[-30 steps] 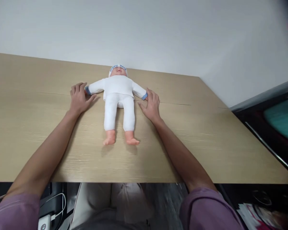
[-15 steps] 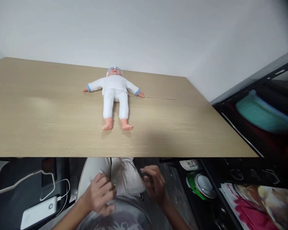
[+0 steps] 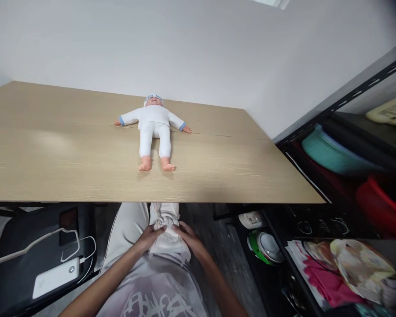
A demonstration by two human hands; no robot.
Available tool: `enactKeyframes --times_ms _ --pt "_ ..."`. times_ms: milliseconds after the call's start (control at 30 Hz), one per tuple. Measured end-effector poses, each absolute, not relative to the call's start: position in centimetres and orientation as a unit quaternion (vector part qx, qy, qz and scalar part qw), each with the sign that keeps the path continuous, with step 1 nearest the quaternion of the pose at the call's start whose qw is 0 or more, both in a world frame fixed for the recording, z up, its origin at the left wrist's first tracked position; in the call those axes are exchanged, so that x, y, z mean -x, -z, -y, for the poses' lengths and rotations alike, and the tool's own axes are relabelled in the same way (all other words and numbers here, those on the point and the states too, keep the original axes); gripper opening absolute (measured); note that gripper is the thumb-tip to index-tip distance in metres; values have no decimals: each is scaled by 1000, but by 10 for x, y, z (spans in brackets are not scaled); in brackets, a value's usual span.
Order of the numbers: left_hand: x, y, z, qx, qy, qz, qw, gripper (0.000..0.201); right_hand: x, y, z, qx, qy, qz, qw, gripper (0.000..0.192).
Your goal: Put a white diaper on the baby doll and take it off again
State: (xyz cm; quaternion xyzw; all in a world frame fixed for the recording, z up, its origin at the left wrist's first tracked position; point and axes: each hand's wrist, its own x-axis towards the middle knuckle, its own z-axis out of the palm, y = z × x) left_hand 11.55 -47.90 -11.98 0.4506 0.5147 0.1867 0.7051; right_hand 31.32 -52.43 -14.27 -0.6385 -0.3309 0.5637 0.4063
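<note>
Our left hand (image 3: 149, 237) and right hand (image 3: 188, 237) on the pale cloth (image 3: 169, 248) at lower centre, whether gripping we cannot tell, the doll (image 3: 154, 116) face-up on the counter (image 3: 69, 167), upper centre, arms spread

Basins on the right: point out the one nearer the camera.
The red basin: it sits closer and lower in the picture, while the teal basin stands farther back.
</note>
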Motion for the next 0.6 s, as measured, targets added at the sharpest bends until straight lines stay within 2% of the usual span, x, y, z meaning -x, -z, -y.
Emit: enactKeyframes --times_ms 67,133,200,300,433,600 --pt "-104 95 505 -438 -206 -508 713 98 -311 108 547 601 -591 343 413 74" --pt "-86 63 537 -435 -237 -510 703 82 -310 64 576 570 -600 380 414 59" --pt "-67 31 567 -449 -261 -514 683 66 -309 20 602 571 -561 421 427 46" --pt "-48 -5 591 -492 -267 -497 663 58 -305 -27 621 591 -476 497 421 35" --pt "-50 -25 570 -493 -310 -515 629 56 -294 -43 594 583 -422 538 438 33" --pt "-64 -18 514 -490 -339 -506 624 59 -281 -21 538 585 -398 530 468 34"
